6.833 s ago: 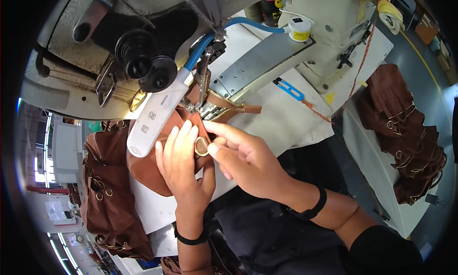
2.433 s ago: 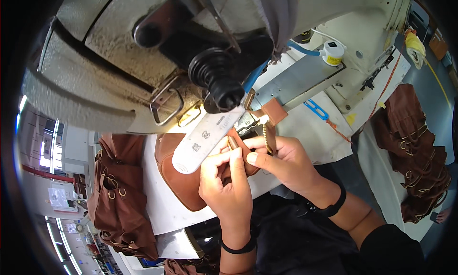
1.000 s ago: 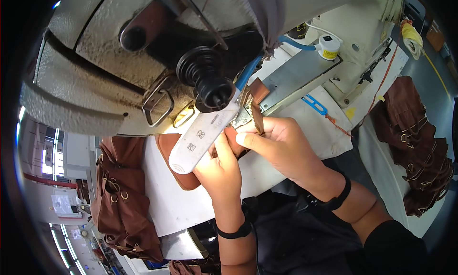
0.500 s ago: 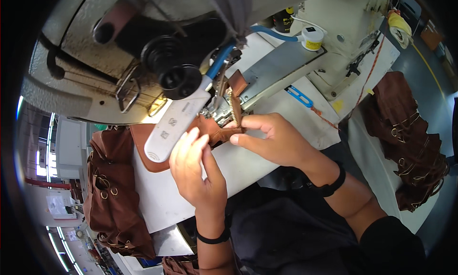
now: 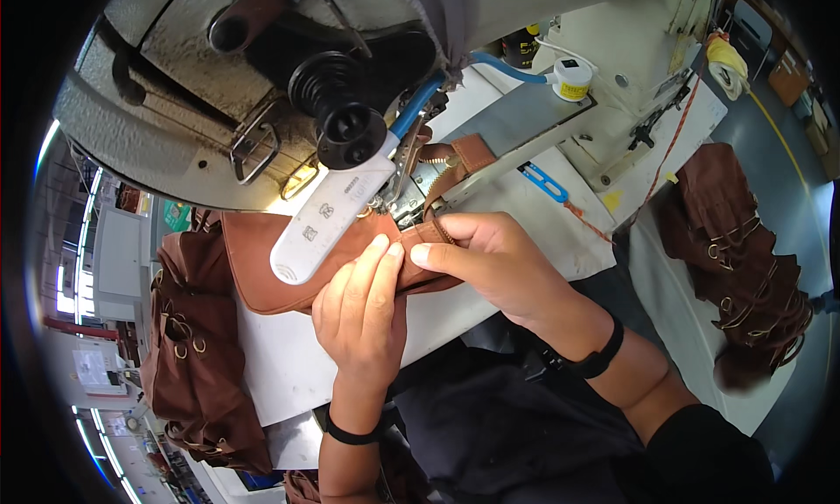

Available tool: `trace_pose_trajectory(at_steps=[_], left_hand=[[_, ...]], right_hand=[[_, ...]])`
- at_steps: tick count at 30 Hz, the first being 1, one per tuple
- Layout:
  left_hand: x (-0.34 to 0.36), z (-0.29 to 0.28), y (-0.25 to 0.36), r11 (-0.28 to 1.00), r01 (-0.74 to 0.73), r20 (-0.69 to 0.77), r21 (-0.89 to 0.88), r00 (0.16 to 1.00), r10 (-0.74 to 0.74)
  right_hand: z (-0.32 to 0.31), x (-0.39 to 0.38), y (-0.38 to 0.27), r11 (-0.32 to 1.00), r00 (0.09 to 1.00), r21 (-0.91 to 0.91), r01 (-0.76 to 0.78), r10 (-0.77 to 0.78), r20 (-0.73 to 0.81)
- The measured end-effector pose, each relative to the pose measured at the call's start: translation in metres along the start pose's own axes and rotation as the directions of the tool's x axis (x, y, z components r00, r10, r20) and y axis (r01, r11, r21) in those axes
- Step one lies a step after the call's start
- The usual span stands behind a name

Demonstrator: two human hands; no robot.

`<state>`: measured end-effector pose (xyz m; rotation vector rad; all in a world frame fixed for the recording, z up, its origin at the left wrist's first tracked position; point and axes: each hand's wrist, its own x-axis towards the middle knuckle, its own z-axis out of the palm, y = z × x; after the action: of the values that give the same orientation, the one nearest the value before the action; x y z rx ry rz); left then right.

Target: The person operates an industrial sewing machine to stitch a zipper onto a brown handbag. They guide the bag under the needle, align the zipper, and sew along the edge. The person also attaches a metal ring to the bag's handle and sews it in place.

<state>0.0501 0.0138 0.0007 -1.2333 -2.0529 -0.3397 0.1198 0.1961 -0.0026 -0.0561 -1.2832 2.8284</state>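
Observation:
A brown leather bag piece (image 5: 289,259) lies under the sewing machine's arm and over the near edge of the white table. My left hand (image 5: 363,307) rests on its near side, fingers stretched out and fingertips pressed to the leather; the thumb is hidden. Closed in a pinch, my right hand (image 5: 499,263) grips the folded leather end, thumb on top. From there a zipper (image 5: 440,187) with brass-coloured teeth curves up beside the metal stitching area, along with a brown leather tab (image 5: 473,153). The sewing machine's white lamp (image 5: 328,228) partly covers the bag piece and the needle area.
Brown leather pieces with metal rings are heaped at left (image 5: 197,346) and right (image 5: 739,259). A blue thread cutter (image 5: 544,182) on an orange cord lies on the white table (image 5: 573,233). A round white lamp base (image 5: 571,79) sits on the machine bed.
More of the bag piece now shows, and its folded end has come nearer to me. My left fingers have settled on the leather. My right hand keeps its pinch; the view has shifted slightly.

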Motion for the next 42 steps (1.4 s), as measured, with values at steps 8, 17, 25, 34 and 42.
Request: trace_pose_trajectory(at_steps=[8, 17, 25, 34, 42], left_hand=[[0.007, -0.008, -0.003, 0.996, 0.054, 0.061, -0.068, 0.997, -0.05], [0.016, -0.007, -0.015, 0.992, 0.045, 0.105, -0.119, 0.994, -0.032], [0.018, -0.004, -0.019, 0.987, 0.067, 0.096, -0.149, 0.994, -0.053], [0.015, 0.002, -0.02, 0.993, -0.025, 0.001, -0.112, 1.0, 0.026], [0.016, 0.006, -0.023, 0.992, -0.055, -0.033, -0.115, 0.998, 0.052]], right_hand=[[0.004, 0.004, -0.003, 0.999, 0.998, -0.052, -0.013, 0.01, -0.055], [0.004, 0.012, -0.003, 0.977, 0.986, -0.208, 0.047, -0.079, -0.148], [0.014, 0.014, -0.009, 0.86, 0.944, -0.505, 0.072, -0.221, -0.243], [0.003, 0.007, -0.007, 0.286, 0.659, -0.916, 0.282, -0.752, -0.032], [0.005, 0.022, -0.023, 0.576, 0.897, -0.779, 0.249, -0.44, -0.039]])
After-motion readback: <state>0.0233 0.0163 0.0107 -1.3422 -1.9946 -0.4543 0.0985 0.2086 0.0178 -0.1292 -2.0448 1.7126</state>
